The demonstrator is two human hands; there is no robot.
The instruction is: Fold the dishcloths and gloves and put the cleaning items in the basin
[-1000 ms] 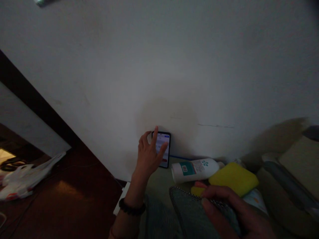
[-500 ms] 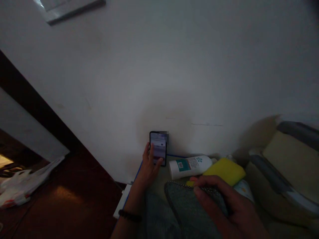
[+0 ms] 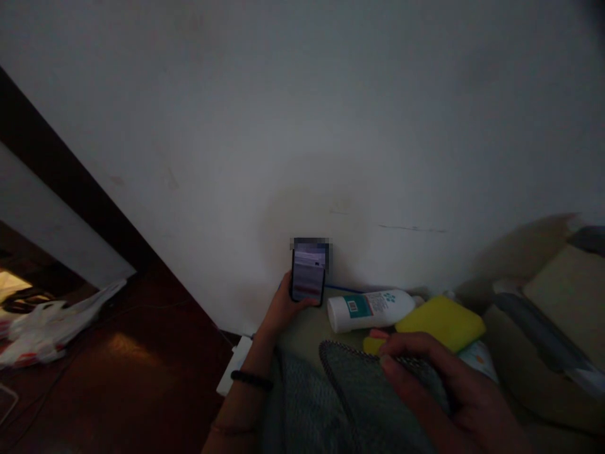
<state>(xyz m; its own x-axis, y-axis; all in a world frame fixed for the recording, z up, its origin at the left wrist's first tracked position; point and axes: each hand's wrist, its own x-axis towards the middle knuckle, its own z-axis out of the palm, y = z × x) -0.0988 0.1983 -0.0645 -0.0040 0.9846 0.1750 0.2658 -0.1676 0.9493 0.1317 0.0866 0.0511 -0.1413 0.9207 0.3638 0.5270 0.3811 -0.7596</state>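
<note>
My left hand (image 3: 283, 309) is wrapped round a black smartphone (image 3: 308, 271) with a lit screen. Its thumb lies across the phone's lower edge, and most of the fingers are hidden behind the phone. At lower right, my right hand (image 3: 449, 378) pinches the braided edge of a grey-green cloth (image 3: 378, 391) between thumb and forefinger. Just beyond that hand are a white bottle (image 3: 371, 310) with a teal label, lying on its side, and a yellow sponge-like block (image 3: 442, 323). A small pink piece (image 3: 378, 333) shows by the right fingertips; what it is I cannot tell.
A pale wall (image 3: 236, 157) rises directly in front. On the right stands a beige seat with a grey armrest (image 3: 539, 334). White plastic bags (image 3: 51, 328) lie on the dark red floor (image 3: 123, 391) at left, near a white power strip (image 3: 236, 366).
The view has shifted a little, and the wall frame has left it. My left fingers have moved from over the phone's screen to behind its side. The right hand keeps its pinch.
</note>
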